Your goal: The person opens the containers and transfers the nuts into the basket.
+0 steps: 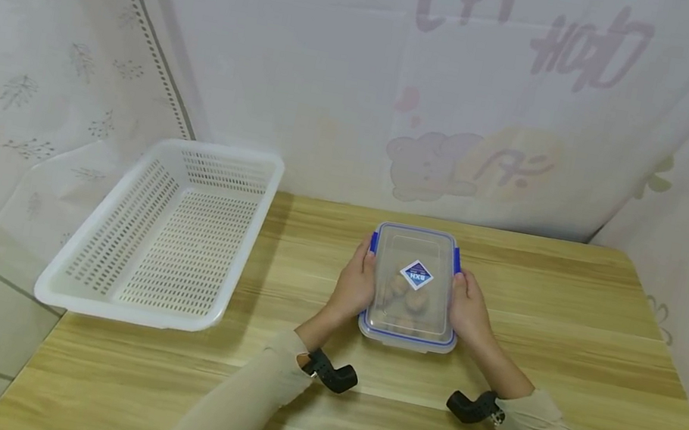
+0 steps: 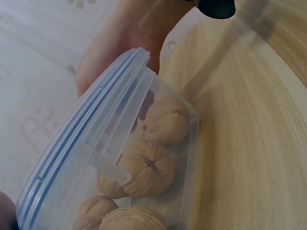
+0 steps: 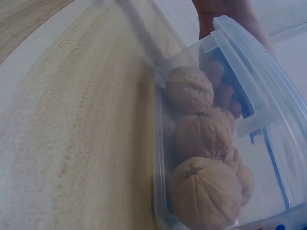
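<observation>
A clear plastic food container [image 1: 407,310] with a blue-edged lid stands at the middle of the table. Several walnuts [image 2: 151,167] show through its wall in both wrist views. My left hand [image 1: 355,284] grips the container's left side, its thumb along the edge near a blue clip. On the opposite side my right hand [image 1: 469,308] holds it the same way. Fingers [image 3: 225,93] of the left hand show through the plastic in the right wrist view. A blue and white label [image 1: 417,275] is on the lid. Whether the container's base touches the table is hard to tell.
To the left stands a white slotted plastic basket [image 1: 241,251] with nothing in it. The wood-grain table [image 1: 565,377] ends at a printed curtain [image 1: 332,90] behind and on both sides. Each wrist wears a black camera mount [image 1: 333,374].
</observation>
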Available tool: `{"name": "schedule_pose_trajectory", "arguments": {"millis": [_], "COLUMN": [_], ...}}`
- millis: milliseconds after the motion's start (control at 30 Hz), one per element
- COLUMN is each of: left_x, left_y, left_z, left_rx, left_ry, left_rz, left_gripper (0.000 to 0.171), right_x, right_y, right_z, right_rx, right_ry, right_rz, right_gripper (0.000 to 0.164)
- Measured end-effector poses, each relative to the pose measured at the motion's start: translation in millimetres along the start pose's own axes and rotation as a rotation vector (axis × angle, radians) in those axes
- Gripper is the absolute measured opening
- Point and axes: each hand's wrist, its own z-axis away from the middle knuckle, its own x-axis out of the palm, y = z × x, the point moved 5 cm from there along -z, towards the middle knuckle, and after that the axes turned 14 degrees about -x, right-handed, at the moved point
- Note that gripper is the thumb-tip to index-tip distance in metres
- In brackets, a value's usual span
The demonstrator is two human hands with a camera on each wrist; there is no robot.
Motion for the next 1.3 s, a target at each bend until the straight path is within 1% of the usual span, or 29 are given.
{"name": "schedule_pose_trajectory", "arguments": {"millis": [200,367,500,633,800,933,1000,1067,1167,1300], "left_x": [0.1,-0.1,-0.6,-0.6,-0.9,-1.4,-2.1,-2.9,-3.7,-3.9], "left_y": [2.0,4.9,6.3,6.1,6.8,6.4,6.5,6.9,7.1,6.1], "left_z": [1.8,2.8,3.9,4.5,3.8,3.8,4.5,4.9,5.0,3.9], "left_rx": [0.018,0.044,0.039,0.036,0.043,0.031,0.022,0.019,0.020,0.011], "left_ry": [0.034,0.043,0.050,0.049,0.055,0.062,0.065,0.068,0.076,0.081], "left_rz": [-0.014,-0.035,-0.057,-0.069,-0.079,-0.084,-0.084,-0.082,-0.079,-0.092], "left_gripper": [0.051,0.051,0.051,0.051,0.051,0.051,0.051,0.051,0.050,0.050], "right_x": [0.4,0.4,-2.2,-5.8,-9.4,-11.7,-13.3,-15.4,-16.7,-9.1], "right_y": [-2.0,-1.7,-1.2,1.1,6.5,8.3,8.1,6.7,2.0,-7.4], "right_z": [0.6,-0.3,-0.7,0.4,3.0,5.4,5.6,5.0,2.7,0.0], "right_rx": [-0.007,-0.012,-0.023,-0.013,0.019,0.037,0.034,0.023,-0.019,-0.085], "right_ry": [0.017,0.017,0.017,0.011,-0.011,-0.039,-0.047,-0.044,-0.041,-0.072], "right_rz": [-0.007,0.006,0.066,0.111,0.097,0.086,0.092,0.107,0.123,0.106], "right_gripper": [0.057,0.056,0.053,0.052,0.059,0.068,0.071,0.073,0.076,0.081]}}
